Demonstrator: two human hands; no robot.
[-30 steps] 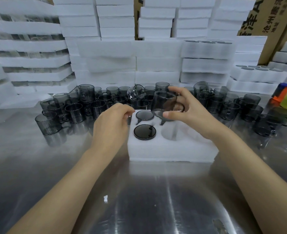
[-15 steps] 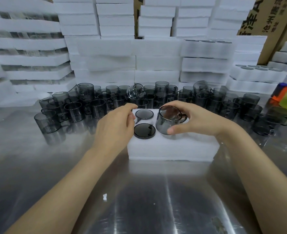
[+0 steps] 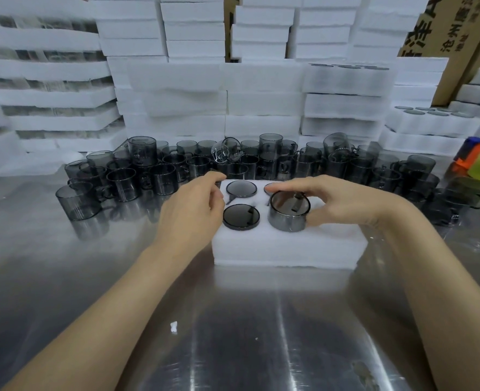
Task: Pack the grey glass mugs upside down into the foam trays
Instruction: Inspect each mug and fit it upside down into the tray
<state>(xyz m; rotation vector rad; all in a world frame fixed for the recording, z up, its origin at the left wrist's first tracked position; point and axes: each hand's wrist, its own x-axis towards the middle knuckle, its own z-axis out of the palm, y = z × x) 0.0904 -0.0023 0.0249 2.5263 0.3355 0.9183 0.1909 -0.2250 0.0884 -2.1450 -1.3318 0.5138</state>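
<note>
We see one grey glass mug (image 3: 288,213) upside down, flat round base up, sunk partway into the near middle pocket of a single white foam tray (image 3: 289,246). Our right hand (image 3: 343,204) curls round it, index finger over the far side, thumb at the near side.

Two more mugs sit fully down in the tray's left pockets. Of the far seated mug (image 3: 241,189) and the near seated mug (image 3: 241,217) only smooth dark discs show.

Our left hand (image 3: 191,210) lies against the tray's left edge with fingers bent; we cannot tell whether it grips the foam.

Behind the tray, loose mugs (image 3: 160,176), handled cylinders too many to count, crowd a shiny steel table (image 3: 233,320). Stacks of rough white foam blocks (image 3: 261,103) rise behind them.
</note>
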